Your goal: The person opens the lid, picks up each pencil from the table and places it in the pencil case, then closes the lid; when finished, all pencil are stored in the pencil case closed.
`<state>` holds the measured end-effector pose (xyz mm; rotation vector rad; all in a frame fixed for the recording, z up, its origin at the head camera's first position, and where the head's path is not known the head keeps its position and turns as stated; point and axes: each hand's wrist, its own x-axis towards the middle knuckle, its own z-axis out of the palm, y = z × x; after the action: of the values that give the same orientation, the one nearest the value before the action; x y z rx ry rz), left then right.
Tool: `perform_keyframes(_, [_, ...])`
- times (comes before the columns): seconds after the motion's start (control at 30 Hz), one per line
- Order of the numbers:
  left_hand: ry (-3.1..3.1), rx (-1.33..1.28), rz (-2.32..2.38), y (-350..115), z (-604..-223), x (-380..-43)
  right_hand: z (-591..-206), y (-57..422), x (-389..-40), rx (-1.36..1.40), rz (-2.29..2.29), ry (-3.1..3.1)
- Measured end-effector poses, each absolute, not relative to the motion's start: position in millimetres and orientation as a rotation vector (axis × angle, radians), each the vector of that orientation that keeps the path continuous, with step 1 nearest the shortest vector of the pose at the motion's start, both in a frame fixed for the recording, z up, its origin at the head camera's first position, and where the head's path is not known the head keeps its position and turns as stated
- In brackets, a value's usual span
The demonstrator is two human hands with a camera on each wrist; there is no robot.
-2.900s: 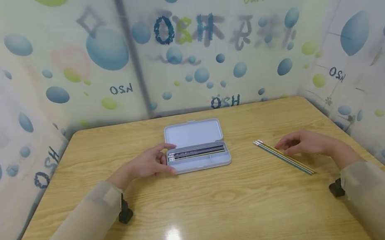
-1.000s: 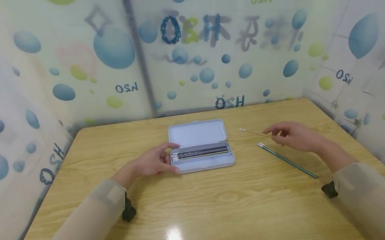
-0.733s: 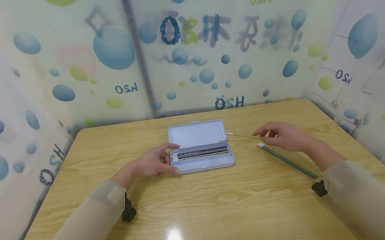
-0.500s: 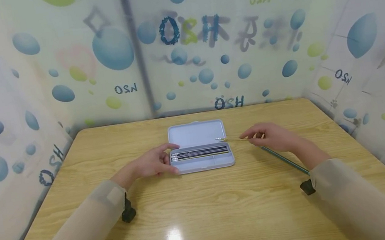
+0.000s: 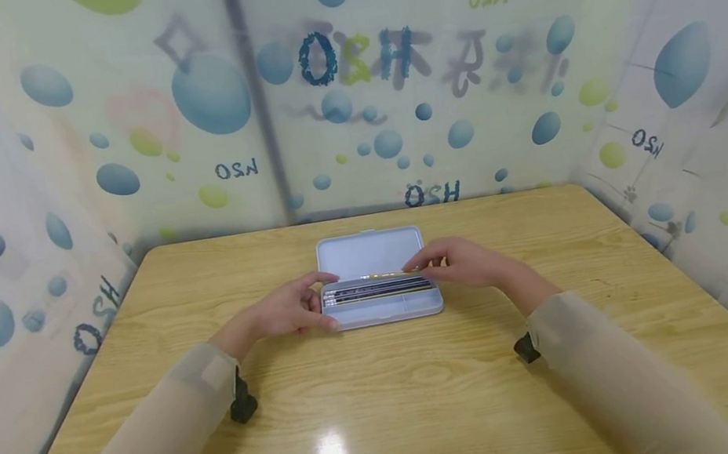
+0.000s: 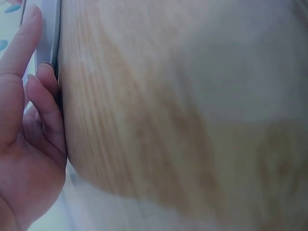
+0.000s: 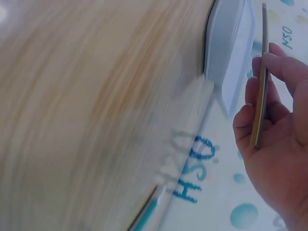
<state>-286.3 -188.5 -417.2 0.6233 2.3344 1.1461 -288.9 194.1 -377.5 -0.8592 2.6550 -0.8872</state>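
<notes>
A pale blue pencil case (image 5: 369, 312) lies with its lid folded back on the table. Several dark pencils (image 5: 374, 290) fill its long rear compartment. My left hand (image 5: 280, 309) grips the case's left end, thumb at the front edge and index finger at the back edge; its other fingers are curled beside the case. Between the thumb and fingers of my right hand (image 5: 466, 262) is a yellow pencil (image 7: 261, 101), pinched and stretched leftward over the case near the hinge. In the right wrist view, a green pencil (image 7: 148, 208) lies on the table; my right arm covers that spot in the head view.
The wooden table (image 5: 392, 405) reaches back to a hanging printed cloth (image 5: 382, 113), with more cloth at both sides. The case's open lid (image 5: 370, 252) leans away behind its tray. A black wrist camera (image 5: 242, 399) sits under my left cuff.
My right hand has picked the yellow pencil up from the loose pencils on the right and carried it left over the case. My left hand has stayed on the case.
</notes>
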Motion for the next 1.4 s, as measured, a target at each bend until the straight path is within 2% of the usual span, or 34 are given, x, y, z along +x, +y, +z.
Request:
perform_keyframes(0.33, [2.325, 0.617, 1.154, -188.7, -416.6, -285.4, -385.6, 161.6, -296.2, -0.975, -0.828, 2.568])
perform_keyframes(0.87, [2.326, 0.618, 1.149, -188.8, -417.6, -286.0, -392.1, 135.0, -304.7, -0.983, -0.762, 2.572])
perform_keyframes(1.17, [2.324, 0.625, 1.142, -186.6, -417.9, -285.1, -391.8, 142.4, -297.2, -0.923, -0.801, 2.624])
perform_keyframes(1.4, [2.334, 0.634, 1.148, -187.9, -416.3, -285.1, -378.1, 168.2, -287.3, -0.829, -0.858, 2.634])
